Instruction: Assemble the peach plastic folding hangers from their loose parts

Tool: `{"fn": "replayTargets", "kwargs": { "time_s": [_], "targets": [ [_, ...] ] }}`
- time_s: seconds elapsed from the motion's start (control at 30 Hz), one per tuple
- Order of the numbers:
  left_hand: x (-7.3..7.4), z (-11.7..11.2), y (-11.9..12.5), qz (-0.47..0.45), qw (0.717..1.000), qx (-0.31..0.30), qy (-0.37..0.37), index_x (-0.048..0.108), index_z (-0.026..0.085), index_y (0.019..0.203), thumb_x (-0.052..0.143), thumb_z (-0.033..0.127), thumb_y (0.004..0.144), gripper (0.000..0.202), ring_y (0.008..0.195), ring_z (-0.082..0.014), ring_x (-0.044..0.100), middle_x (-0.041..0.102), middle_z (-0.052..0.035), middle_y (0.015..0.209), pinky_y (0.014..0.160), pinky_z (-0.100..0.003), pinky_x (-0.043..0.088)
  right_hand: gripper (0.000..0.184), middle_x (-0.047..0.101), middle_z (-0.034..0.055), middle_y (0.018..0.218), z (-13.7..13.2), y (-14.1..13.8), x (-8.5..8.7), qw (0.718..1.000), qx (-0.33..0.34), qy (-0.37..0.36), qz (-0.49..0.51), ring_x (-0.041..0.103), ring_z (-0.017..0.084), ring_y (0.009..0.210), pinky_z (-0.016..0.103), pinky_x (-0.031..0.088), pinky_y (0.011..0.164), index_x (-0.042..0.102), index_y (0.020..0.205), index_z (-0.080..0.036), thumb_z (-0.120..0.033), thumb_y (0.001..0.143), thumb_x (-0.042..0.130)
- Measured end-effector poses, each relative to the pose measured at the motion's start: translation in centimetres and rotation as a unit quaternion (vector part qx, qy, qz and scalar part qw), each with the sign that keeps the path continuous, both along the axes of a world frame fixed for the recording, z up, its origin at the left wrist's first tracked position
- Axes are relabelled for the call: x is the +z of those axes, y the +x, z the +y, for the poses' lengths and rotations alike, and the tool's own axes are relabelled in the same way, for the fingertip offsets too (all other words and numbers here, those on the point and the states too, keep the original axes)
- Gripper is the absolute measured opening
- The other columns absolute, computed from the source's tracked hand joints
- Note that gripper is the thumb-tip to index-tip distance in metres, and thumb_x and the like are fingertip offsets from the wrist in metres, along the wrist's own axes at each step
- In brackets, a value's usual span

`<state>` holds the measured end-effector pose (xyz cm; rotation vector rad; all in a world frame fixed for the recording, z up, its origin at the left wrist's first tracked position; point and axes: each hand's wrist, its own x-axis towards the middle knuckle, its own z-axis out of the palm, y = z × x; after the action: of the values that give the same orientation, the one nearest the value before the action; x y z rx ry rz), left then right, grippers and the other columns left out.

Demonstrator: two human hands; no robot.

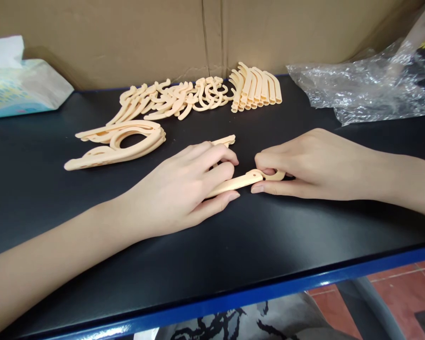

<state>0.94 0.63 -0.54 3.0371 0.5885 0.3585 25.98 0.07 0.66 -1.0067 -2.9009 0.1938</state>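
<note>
Near the middle of the table, my left hand (201, 184) is closed around a beige plastic folding hanger (238, 183), thumb along its near edge. Part of the hanger is hidden under the palm; another end pokes out beyond the fingers. On the right, my right hand (301, 165) pinches the curved hook (278, 176) at the hanger's jointed end, which has a small round hole. The hook's far part is covered by the fingers. To the left of my left hand lie stacked folded hangers (138, 147) of the same beige plastic.
Along the back lie a pile of loose beige hooks (177, 99) and a neat row of curved hanger arms (258, 87). A tissue pack (31, 89) stands at back left, crumpled clear plastic (368, 85) at back right. The black table (233, 255) has a blue front edge.
</note>
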Motion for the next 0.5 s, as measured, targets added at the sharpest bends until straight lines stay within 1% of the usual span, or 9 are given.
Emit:
{"fn": "replayTargets", "kwargs": {
  "time_s": [0.3, 0.5],
  "targets": [
    [-0.15, -0.01, -0.09, -0.007, 1.000, 0.004, 0.007, 0.057, 0.017, 0.086, 0.040, 0.032, 0.100, 0.026, 0.107, -0.0267, 0.056, 0.059, -0.0124, 0.121, 0.094, -0.043, 0.046, 0.039, 0.045, -0.0044, 0.062, -0.17, -0.08, 0.14, 1.000, -0.006, -0.011, -0.004, 0.031, 0.010, 0.049, 0.029, 0.019, 0.052, 0.035, 0.072, -0.022, -0.051, 0.098, 0.040],
    [0.01, -0.03, 0.05, -0.002, 1.000, 0.002, -0.011, 0.058, 0.016, 0.087, 0.041, 0.030, 0.100, 0.025, 0.107, -0.0288, 0.057, 0.058, -0.0145, 0.121, 0.094, -0.046, 0.046, 0.039, 0.043, -0.0049, 0.061, -0.09, 0.00, 0.11, 1.000, -0.001, -0.005, -0.004, 0.031, 0.011, 0.049, 0.028, 0.020, 0.052, 0.033, 0.071, -0.023, -0.051, 0.098, 0.039]
  ]
}}
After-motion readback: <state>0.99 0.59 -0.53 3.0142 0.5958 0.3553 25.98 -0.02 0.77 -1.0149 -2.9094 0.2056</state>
